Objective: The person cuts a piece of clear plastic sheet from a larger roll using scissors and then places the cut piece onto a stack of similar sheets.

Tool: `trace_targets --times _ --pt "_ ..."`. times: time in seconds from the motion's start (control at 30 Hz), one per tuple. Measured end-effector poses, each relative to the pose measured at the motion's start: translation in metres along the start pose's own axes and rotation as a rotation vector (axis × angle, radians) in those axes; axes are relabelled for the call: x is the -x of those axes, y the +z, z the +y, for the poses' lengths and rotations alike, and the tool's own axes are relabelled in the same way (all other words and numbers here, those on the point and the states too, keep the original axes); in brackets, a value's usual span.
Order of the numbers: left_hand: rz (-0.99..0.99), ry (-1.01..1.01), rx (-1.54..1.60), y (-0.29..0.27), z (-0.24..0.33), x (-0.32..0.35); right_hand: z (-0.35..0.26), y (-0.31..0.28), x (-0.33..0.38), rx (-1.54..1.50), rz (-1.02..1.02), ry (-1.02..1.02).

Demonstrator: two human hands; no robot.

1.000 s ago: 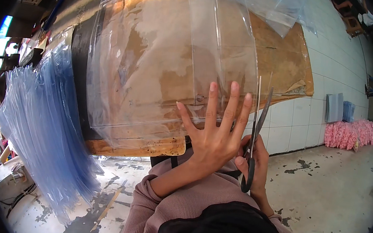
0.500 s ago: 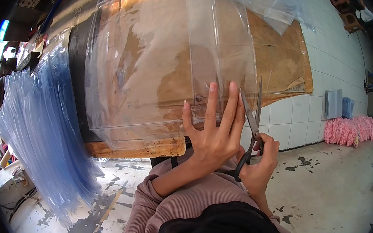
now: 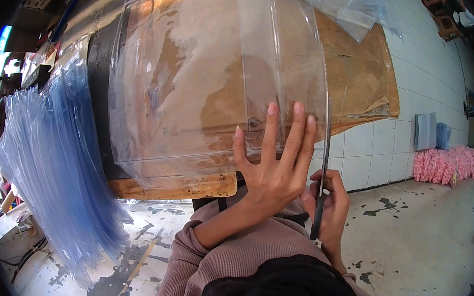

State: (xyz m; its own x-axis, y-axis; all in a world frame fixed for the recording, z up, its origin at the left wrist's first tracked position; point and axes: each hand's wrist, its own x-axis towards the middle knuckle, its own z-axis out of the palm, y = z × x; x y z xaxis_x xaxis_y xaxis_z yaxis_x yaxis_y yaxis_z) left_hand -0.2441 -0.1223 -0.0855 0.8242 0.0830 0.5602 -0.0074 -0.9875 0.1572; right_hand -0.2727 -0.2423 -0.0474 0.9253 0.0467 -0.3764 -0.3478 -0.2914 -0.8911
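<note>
A large sheet of clear plastic lies over the brown table top, with folded seams along its right side. My left hand rests flat near the sheet's lower right corner, fingers spread. Beside it, my right hand grips black-handled scissors. They are turned edge-on, blades pointing away from me along the right edge of the plastic. Whether the blades touch the plastic I cannot tell.
A thick bundle of bluish clear plastic sheets hangs over the table's left side. More clear plastic lies at the far right of the table. On the floor to the right sit pink bundles beside bluish plastic packs against the tiled wall.
The scissors have turned from showing their two spread blades to edge-on, and my right fingers have shifted on the handles. My left hand has barely moved.
</note>
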Motion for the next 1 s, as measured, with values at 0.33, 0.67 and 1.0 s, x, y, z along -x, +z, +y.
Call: trace_targets --times 0.33,0.67,1.0 --pt "0.009 -0.014 0.034 0.0 0.0 0.001 0.003 0.0 0.001 -0.09 -0.077 -0.001" --pt "0.002 0.0 0.025 0.0 -0.001 0.001 0.01 0.002 0.0 -0.159 -0.086 -0.016" --pt "-0.012 -0.002 0.027 -0.001 -0.001 0.002 0.012 -0.007 0.001 -0.17 -0.126 0.089"
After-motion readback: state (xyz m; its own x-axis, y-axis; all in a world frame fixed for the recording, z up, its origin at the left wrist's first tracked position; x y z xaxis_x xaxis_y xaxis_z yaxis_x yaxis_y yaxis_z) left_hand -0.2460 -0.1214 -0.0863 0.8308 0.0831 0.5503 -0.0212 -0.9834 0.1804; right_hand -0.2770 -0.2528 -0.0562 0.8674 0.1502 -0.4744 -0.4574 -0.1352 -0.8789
